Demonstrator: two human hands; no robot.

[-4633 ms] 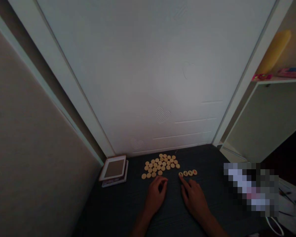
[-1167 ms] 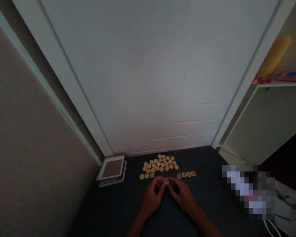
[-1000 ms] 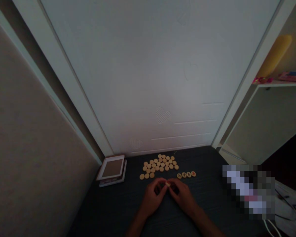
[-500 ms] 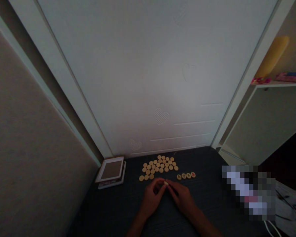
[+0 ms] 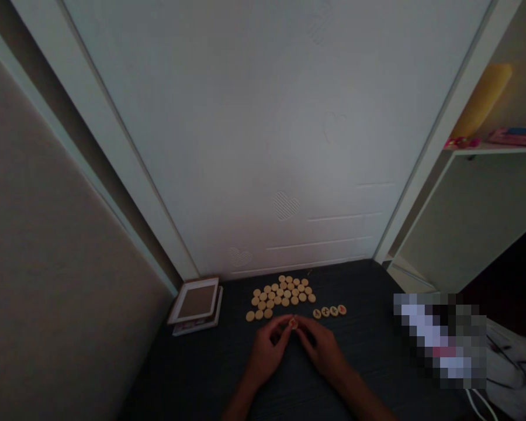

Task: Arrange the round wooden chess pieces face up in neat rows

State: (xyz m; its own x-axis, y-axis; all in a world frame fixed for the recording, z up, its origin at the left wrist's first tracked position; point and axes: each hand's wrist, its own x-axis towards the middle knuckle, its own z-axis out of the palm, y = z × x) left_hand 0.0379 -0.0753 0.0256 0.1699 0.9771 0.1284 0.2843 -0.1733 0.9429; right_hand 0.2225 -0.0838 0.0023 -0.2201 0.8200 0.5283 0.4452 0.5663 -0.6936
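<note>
Between the fingertips of both hands is a round wooden xiangqi piece (image 5: 293, 324), its red-marked face turned up toward me. My left hand (image 5: 265, 349) pinches it from the left with thumb and fingers, and my right hand (image 5: 323, 345) grips its right side. Past my left hand lies a loose group of blank-looking xiangqi pieces (image 5: 272, 296), several of them touching. Beyond my right hand, a short row of face-up pieces (image 5: 325, 311) shows dark characters, with a red one at its right end.
The dark tabletop (image 5: 193, 374) meets a white panel (image 5: 245, 146) at the back. Stacked frame-like items (image 5: 197, 304) lie at the left edge. To the right are a pixelated object (image 5: 438, 342), cables (image 5: 523, 368) and a shelf (image 5: 495, 151) with a yellow item.
The held piece has been tipped so that its red-marked face now shows; before, only a pale edge was visible. Both hands stay almost in place.
</note>
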